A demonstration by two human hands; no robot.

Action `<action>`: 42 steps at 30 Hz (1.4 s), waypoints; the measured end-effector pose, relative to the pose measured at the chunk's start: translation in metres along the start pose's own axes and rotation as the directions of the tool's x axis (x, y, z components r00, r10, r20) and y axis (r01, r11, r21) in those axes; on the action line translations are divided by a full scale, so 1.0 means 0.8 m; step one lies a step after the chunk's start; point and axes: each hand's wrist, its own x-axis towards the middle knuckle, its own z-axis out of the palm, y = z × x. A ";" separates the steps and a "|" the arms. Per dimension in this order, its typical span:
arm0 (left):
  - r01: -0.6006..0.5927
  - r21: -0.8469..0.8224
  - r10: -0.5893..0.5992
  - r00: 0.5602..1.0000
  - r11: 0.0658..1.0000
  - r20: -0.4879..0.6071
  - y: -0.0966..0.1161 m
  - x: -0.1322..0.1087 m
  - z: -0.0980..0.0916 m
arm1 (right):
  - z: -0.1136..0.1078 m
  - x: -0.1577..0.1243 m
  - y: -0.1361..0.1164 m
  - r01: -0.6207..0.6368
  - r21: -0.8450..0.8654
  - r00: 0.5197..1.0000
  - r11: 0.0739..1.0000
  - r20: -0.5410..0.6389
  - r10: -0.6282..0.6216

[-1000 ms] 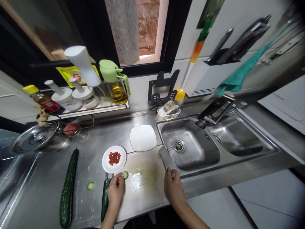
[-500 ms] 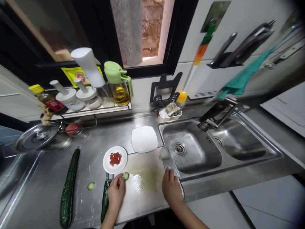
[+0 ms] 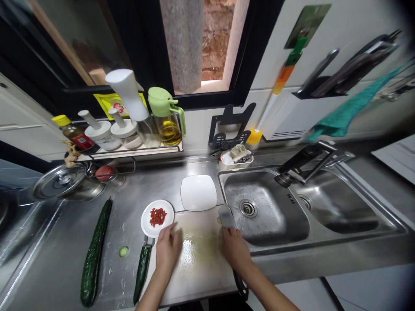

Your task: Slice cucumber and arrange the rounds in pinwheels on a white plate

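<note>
My left hand [image 3: 167, 252] lies on the pale cutting board [image 3: 201, 263], fingers curled and smeared, closed on a cucumber slice just below the round plate of red bits [image 3: 157, 217]. A cut cucumber [image 3: 142, 270] lies left of that hand, along the board's edge. My right hand [image 3: 235, 248] is closed on a cleaver [image 3: 226, 216]. Its blade points away from me, towards the sink, at the board's right edge. A small pale scrap sits by the blade.
A whole cucumber [image 3: 95, 250] and a loose slice [image 3: 123, 251] lie on the steel counter to the left. An empty square white plate [image 3: 198, 192] sits behind the board. The double sink [image 3: 269, 216] and faucet [image 3: 298, 166] are at right; a rack of bottles [image 3: 132, 129] and pot lid [image 3: 60, 181] at back left.
My left hand slid forward over the cucumber slice towards the plate. My right hand shifted on the cleaver, drew it nearer, then settled with the blade pointing away. The view tilted down slightly.
</note>
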 end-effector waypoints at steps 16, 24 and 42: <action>0.264 0.199 -0.291 0.949 0.944 0.120 0.066 0.119 0.071 | -0.023 0.174 -0.003 -0.034 0.218 0.998 0.975 -0.046 0.045; 0.248 0.155 -0.267 0.956 0.956 0.118 0.072 0.116 0.058 | -0.033 0.167 -0.002 -0.017 0.270 0.997 0.963 -0.066 0.037; 0.294 0.030 -0.291 0.919 0.955 0.266 0.013 -0.061 0.023 | 0.008 -0.016 0.008 0.011 0.313 0.999 0.950 0.034 -0.022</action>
